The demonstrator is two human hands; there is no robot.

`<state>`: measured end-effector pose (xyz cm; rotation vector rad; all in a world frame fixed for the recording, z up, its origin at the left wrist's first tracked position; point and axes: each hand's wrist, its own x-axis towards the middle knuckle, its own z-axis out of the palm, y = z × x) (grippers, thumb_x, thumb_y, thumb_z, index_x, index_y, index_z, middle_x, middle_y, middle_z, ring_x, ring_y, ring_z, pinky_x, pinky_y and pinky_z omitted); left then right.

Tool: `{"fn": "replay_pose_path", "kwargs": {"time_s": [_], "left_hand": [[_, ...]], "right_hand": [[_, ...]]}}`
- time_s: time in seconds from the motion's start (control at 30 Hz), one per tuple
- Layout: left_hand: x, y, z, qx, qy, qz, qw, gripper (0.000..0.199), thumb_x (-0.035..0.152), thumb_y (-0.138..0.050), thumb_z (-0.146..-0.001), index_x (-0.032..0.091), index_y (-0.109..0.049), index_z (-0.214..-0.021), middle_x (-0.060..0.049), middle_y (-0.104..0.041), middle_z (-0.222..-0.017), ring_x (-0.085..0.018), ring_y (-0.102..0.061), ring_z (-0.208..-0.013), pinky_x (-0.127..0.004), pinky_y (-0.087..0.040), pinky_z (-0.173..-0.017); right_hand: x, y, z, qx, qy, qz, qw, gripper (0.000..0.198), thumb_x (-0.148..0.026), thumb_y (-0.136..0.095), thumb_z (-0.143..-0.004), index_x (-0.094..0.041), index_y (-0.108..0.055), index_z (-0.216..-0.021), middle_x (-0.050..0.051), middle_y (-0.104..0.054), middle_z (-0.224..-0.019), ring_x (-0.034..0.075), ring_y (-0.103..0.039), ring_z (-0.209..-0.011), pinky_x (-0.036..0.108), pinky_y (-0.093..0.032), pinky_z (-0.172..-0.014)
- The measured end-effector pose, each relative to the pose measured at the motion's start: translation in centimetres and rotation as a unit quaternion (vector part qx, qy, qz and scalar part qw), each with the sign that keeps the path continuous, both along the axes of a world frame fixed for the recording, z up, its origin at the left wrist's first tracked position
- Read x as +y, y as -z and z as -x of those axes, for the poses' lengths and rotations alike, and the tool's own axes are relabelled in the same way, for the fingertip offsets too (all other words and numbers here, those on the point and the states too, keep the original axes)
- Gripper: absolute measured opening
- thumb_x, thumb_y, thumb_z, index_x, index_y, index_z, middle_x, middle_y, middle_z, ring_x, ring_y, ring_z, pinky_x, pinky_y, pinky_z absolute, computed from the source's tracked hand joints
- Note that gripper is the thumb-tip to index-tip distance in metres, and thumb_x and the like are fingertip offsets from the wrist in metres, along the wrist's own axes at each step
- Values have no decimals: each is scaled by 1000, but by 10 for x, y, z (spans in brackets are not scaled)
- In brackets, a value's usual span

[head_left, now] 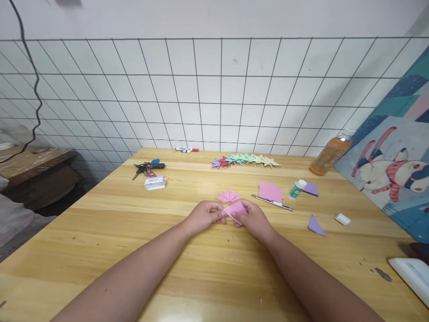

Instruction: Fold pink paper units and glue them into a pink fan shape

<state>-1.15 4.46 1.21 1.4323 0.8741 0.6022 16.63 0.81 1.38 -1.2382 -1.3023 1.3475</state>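
Observation:
A piece of pink paper (pixel 237 210), apparently folded, is held between both hands above the wooden table. My left hand (pixel 208 215) pinches its left corner between thumb and fingers. With the thumb on top and fingers behind, my right hand (pixel 252 215) grips the right side. Just beyond the hands lies a pink folded-paper fan shape (pixel 229 196) with several points. To its right are pink paper sheets (pixel 271 192) and a slim craft knife (pixel 273 202). My fingers hide part of the held paper.
Colourful folded-paper leaves (pixel 246 160) lie in a row near the tiled wall. A glue stick (pixel 297 189), purple paper (pixel 311 188), a purple triangle (pixel 317 226), an eraser (pixel 342 219) and a bottle (pixel 331 154) are right. Keys (pixel 148 168), a small box (pixel 155 183) and markers (pixel 187 150) sit left.

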Motion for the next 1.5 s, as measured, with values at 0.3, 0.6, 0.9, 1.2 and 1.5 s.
{"fn": "replay_pose_path", "kwargs": {"time_s": [0.3,0.6,0.9,1.2,1.5], "left_hand": [[3,-4,2,-2,-7,9,1000,26,37,-61,-70,11,-64,-73,-5,-67,-64,-12,-57,-57,-21,-38,-56],[5,-4,6,-4,17,37,999,29,39,-57,-73,12,-65,-76,-7,-68,-68,-14,-60,-62,-22,-37,-58],[5,-3,4,21,37,9,999,32,43,-58,-73,12,-64,-75,-7,-68,-67,-13,-59,-61,-21,-38,-58],[5,-2,5,26,23,0,999,32,43,-58,-72,11,-63,-75,-7,-67,-65,-13,-59,-61,-22,-41,-58],[-1,1,1,69,33,-106,991,31,41,-50,-78,13,-64,-75,-6,-67,-74,-15,-60,-70,-25,-44,-68]], "right_hand": [[0,1,-5,29,-34,34,998,31,-36,-57,-72,-21,-64,-98,0,-62,-70,11,-60,-55,25,-52,-52],[0,3,-7,11,-58,13,998,21,-32,-55,-73,-19,-65,-87,-1,-61,-65,11,-59,-56,25,-51,-53],[0,6,-7,1,-69,-11,998,21,-34,-53,-75,-19,-65,-83,0,-61,-68,12,-59,-58,26,-50,-55],[0,2,-6,-17,-71,-22,997,21,-28,-50,-73,-18,-66,-83,1,-62,-66,12,-58,-57,26,-48,-55],[-1,-8,-11,-42,-13,-37,998,37,-41,-42,-80,-17,-63,-99,7,-65,-90,19,-60,-83,28,-45,-68]]}}
